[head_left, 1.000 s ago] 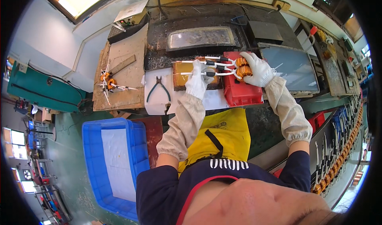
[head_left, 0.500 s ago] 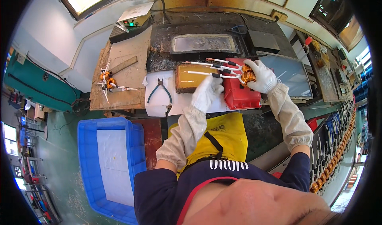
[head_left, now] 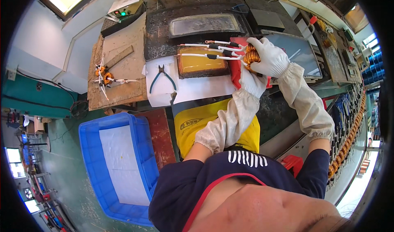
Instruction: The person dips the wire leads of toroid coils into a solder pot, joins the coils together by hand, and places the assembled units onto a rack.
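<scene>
The blue crate on the floor at the person's left holds only a white liner sheet, so no finished pieces show there. On the wooden board lies one wound coil with white leads, apart from the hands; it looks like a piece already handled or waiting, which cannot be told. Pliers rest unused on the white sheet beside the amber tray. Over the red bin, the right hand is closed around a copper coil whose white sleeved leads stretch left above the tray. The left hand sits just below it, fingers hidden, grip unclear. The work on this coil seems midway.
</scene>
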{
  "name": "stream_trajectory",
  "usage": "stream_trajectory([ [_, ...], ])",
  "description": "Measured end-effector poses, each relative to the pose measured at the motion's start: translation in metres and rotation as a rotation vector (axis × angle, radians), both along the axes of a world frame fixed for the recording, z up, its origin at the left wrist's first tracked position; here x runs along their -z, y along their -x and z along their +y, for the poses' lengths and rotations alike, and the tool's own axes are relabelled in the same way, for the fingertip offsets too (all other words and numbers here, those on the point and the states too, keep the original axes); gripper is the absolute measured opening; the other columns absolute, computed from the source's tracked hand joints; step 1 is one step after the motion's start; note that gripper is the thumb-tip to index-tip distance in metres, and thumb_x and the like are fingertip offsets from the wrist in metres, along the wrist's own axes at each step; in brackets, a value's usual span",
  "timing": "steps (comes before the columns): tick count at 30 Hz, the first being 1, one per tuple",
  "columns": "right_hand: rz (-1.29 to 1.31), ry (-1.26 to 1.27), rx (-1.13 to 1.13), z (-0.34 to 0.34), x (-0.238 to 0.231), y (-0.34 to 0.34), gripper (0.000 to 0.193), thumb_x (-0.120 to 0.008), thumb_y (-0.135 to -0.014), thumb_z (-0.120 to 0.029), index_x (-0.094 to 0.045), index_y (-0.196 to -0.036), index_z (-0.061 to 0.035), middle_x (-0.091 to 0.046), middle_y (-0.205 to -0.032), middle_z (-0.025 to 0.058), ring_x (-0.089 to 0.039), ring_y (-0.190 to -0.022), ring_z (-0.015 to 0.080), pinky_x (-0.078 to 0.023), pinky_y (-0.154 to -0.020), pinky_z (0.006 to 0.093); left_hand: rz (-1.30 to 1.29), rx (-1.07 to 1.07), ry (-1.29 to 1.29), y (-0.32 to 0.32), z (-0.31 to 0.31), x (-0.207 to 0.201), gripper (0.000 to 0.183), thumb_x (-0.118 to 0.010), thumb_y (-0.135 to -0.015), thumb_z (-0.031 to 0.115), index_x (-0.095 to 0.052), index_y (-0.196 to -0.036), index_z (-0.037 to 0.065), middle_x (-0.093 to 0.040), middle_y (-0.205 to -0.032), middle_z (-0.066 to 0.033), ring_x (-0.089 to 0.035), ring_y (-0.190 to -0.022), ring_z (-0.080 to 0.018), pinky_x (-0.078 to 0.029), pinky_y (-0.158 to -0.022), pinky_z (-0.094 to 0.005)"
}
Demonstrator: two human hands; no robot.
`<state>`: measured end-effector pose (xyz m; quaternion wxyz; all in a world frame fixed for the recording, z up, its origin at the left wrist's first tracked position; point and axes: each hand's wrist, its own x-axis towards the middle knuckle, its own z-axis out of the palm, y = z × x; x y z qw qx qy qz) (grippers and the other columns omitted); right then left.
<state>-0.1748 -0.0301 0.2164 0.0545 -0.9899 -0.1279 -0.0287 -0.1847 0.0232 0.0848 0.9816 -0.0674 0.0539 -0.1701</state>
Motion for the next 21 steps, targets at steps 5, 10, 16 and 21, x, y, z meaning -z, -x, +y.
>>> stream_trajectory([
  [5, 0.04, 0.145, 0.038, 0.003, 0.014, -0.004, 0.066, -0.068, -0.068, -0.033, -0.047, -0.126, -0.0106, -0.056, -0.103, 0.0227, -0.06, -0.097, 0.0399, -0.051, -0.079, 0.0453, 0.233, 0.161, 0.002, 0.0, -0.002, 0.009, 0.041, -0.043, -0.097, 0.04, -0.048, -0.129, 0.014, -0.054, -0.128, -0.0061, -0.051, -0.12, -0.0234, -0.041, -0.103, -0.0425],
  [10, 0.105, 0.21, 0.029, 0.019, 0.017, -0.017, 0.064, -0.068, -0.067, -0.032, -0.049, -0.123, -0.0067, -0.057, -0.099, 0.0243, -0.061, -0.092, 0.0398, -0.051, -0.077, 0.0459, 0.182, 0.193, 0.095, -0.01, 0.008, 0.022, 0.04, -0.041, -0.098, 0.038, -0.048, -0.129, 0.013, -0.053, -0.13, -0.0077, -0.049, -0.122, -0.0265, -0.038, -0.106, -0.0465],
  [16, 0.205, 0.261, 0.075, 0.027, 0.019, -0.024, 0.06, -0.068, -0.07, -0.036, -0.051, -0.119, -0.005, -0.057, -0.099, 0.0252, -0.062, -0.092, 0.0387, -0.052, -0.076, 0.0456, 0.255, 0.249, 0.107, -0.007, 0.016, 0.019, 0.041, -0.044, -0.097, 0.04, -0.049, -0.129, 0.014, -0.051, -0.131, -0.0045, -0.048, -0.121, -0.0254, -0.042, -0.102, -0.0482],
  [21, 0.211, 0.262, 0.064, 0.033, 0.02, -0.026, 0.054, -0.067, -0.071, -0.037, -0.053, -0.11, -0.0034, -0.057, -0.099, 0.0254, -0.064, -0.089, 0.0381, -0.052, -0.074, 0.0447, 0.306, 0.241, 0.084, -0.009, 0.02, 0.022, 0.04, -0.045, -0.097, 0.038, -0.05, -0.126, 0.011, -0.054, -0.127, -0.0068, -0.051, -0.118, -0.0266, -0.042, -0.101, -0.0492],
])
